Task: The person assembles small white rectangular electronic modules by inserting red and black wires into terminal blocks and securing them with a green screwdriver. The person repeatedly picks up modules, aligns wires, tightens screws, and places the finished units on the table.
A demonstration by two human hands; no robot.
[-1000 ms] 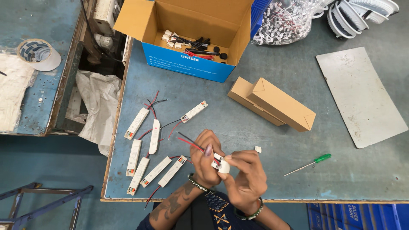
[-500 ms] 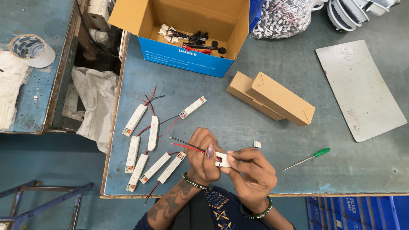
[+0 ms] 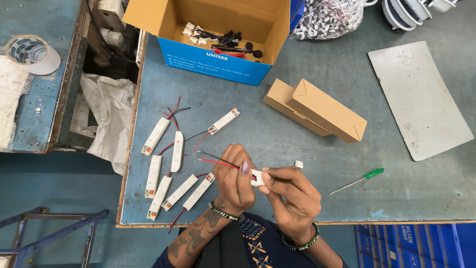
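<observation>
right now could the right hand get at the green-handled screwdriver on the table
Probably yes. The green-handled screwdriver lies on bare grey tabletop just to the right of the right hand, nothing between them. But both hands are pinching a small white connector piece, so the right hand would have to let go first.

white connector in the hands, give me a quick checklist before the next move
1. Both hands on the part: left hand and right hand pinch the small white connector between them. ok
2. Wires in hand: the red and black wires run out of the left hand, free above the table. ok
3. Wires fully seated in the connector: hidden by fingers. cannot tell
4. Spare white piece on the table beside the hands. ok
5. Green screwdriver lies to the right of the right hand. ok
6. White driver units sit in a loose group on the left, wires crossing. ok
</observation>
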